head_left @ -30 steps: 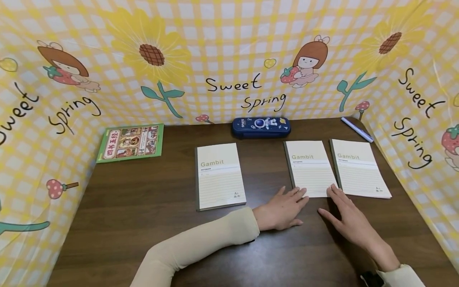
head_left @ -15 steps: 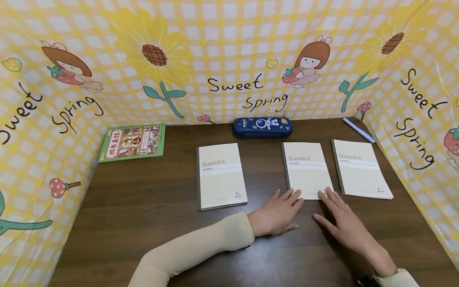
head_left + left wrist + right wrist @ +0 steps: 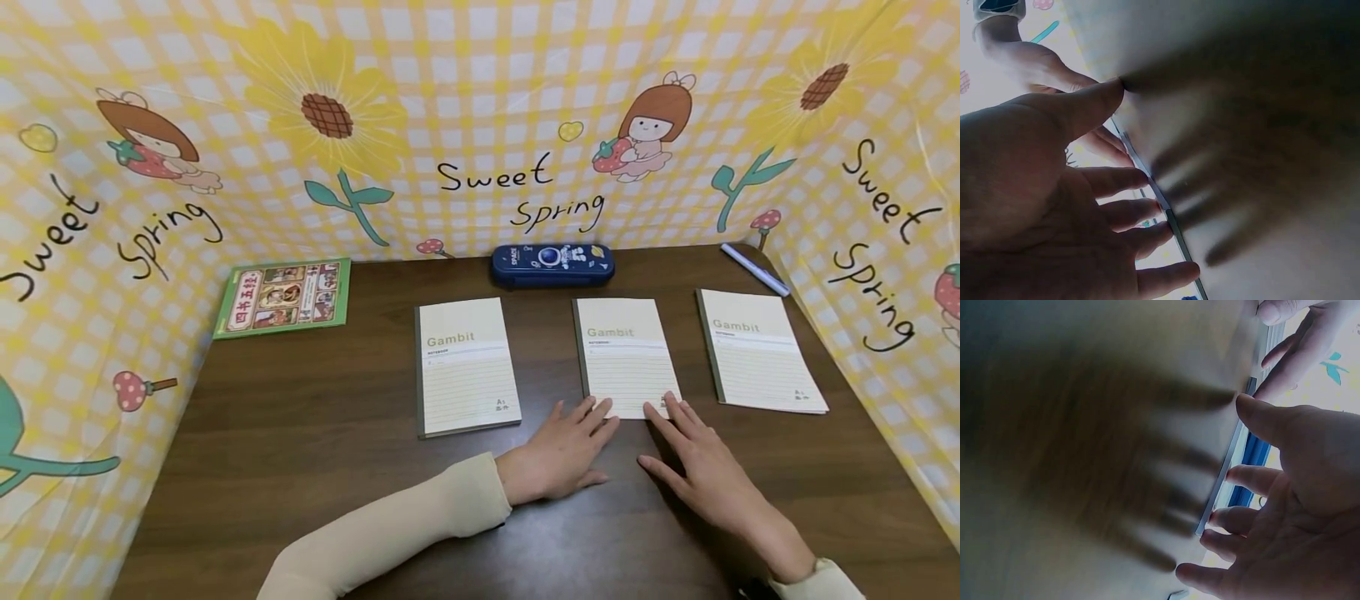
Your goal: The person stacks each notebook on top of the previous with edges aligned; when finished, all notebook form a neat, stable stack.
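Observation:
Three cream notebooks with dark spines lie flat in a row in the head view. My left hand (image 3: 558, 450) rests its straight fingertips on the lower left corner of the middle notebook (image 3: 624, 360). On that notebook's lower right corner lie the fingertips of my right hand (image 3: 701, 462), thumb spread toward the left. The left notebook (image 3: 467, 371) sits a short way off, and the right notebook (image 3: 761, 350) is apart on the other side. Both wrist views show outstretched fingers (image 3: 1129, 215) along the thin notebook edge, seen from low over the table.
A navy pencil case (image 3: 552, 265) with space pictures stands at the back edge. The green-bordered book (image 3: 283, 297) lies at the back left, and a lilac pen (image 3: 754, 269) at the back right. Checked yellow cloth (image 3: 480, 100) walls surround the brown table (image 3: 300, 442).
Both hands and the middle notebook have slid left together. Its gap to the right notebook is wider, and its gap to the left notebook is narrower. The other two notebooks stay put.

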Motion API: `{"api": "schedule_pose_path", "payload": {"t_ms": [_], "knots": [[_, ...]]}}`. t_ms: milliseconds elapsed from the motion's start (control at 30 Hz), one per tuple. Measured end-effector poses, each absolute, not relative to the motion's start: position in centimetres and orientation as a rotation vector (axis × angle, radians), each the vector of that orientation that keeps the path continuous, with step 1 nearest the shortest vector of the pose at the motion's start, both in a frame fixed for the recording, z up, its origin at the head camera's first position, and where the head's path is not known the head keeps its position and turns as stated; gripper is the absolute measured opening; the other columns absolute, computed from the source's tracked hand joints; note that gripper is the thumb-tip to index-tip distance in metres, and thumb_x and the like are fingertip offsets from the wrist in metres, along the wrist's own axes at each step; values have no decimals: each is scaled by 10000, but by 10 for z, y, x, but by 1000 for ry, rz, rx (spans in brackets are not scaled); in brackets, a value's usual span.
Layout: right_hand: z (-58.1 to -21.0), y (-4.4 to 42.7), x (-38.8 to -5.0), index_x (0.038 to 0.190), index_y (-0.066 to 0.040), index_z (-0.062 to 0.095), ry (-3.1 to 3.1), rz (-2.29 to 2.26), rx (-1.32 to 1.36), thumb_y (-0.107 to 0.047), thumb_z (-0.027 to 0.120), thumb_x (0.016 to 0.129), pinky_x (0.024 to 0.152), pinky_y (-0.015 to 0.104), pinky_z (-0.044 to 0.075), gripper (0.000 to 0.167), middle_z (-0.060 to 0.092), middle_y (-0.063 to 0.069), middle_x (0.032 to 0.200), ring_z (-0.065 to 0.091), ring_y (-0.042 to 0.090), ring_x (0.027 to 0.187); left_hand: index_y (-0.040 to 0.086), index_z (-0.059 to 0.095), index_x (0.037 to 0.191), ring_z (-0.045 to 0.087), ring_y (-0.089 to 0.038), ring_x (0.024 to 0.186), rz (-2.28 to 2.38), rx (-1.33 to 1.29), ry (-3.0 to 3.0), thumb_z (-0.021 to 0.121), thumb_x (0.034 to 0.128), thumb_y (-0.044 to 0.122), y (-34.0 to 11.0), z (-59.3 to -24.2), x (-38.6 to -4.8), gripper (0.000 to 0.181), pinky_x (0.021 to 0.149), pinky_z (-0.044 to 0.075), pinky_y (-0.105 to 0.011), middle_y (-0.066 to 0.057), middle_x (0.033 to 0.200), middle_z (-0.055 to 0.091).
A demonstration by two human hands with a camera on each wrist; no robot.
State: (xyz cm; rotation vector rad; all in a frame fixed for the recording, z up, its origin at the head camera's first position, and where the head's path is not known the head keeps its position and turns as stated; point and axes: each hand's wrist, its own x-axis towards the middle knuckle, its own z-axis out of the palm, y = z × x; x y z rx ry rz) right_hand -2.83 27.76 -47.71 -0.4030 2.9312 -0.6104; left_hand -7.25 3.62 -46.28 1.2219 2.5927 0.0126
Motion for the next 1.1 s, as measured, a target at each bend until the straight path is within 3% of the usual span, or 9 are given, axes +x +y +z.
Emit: {"api": "schedule_pose_path", "payload": {"t_ms": [567, 833, 967, 1100], "knots": [[-478, 257, -25, 1565, -118, 487, 2992, -561, -502, -400, 738, 966, 1097, 739, 390, 708, 358, 291, 1645, 372, 536, 1478, 174, 276, 1665, 202, -243, 1635, 47, 1215, 2602, 548, 1047, 539, 10, -465, -65, 767, 1235, 367, -583, -47, 1765, 175], [-479, 255, -28, 1518, -92, 543, 3030, -579, -527, -344, 770, 951, 1022, 709, 473, 661, 413, 295, 1593, 429, 528, 1420, 168, 273, 1666, 196, -239, 1637, 62, 1226, 2595, 544, 1047, 543, 7, -465, -65, 772, 1246, 359, -562, -52, 1765, 172], [-477, 254, -31, 1496, -86, 565, 3023, -607, -497, -326, 760, 962, 1016, 700, 484, 617, 435, 292, 1574, 436, 517, 1410, 169, 269, 1667, 226, -247, 1628, 116, 1208, 2570, 534, 1054, 539, 8, -464, -69, 763, 1245, 366, -553, -52, 1757, 205], [-475, 255, -37, 1427, -49, 616, 3062, -670, -487, -279, 780, 948, 1002, 695, 485, 556, 516, 303, 1495, 505, 522, 1337, 170, 254, 1671, 338, -245, 1585, 279, 1189, 2559, 547, 1061, 509, 10, -462, -77, 757, 1246, 380, -500, -51, 1710, 339]]}}
